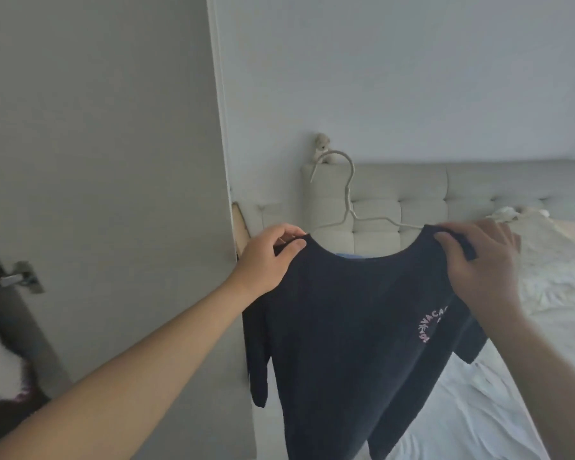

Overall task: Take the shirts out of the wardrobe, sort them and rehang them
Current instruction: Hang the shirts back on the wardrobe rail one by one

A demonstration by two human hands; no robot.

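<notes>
A bedroom, pale wall behind and a grey wardrobe door at the left, and in front of it the left hand pinches one shoulder of a dark navy short-sleeved T-shirt with pink lettering while the right hand curls round the other. The shirt hangs in the air between them, a thin white wire hanger rising from its neckline. Beyond lie a padded beige headboard and a bed with rumpled white sheets.

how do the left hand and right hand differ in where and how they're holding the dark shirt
The left hand grips the dark shirt at the shoulder beside the neckline on the wardrobe door side; the right hand grips the opposite shoulder, on the bed side. The left thumb lies on top of the fabric; the right hand bunches a fold under its fingers. Both hold the shirt up on the white hanger.
</notes>
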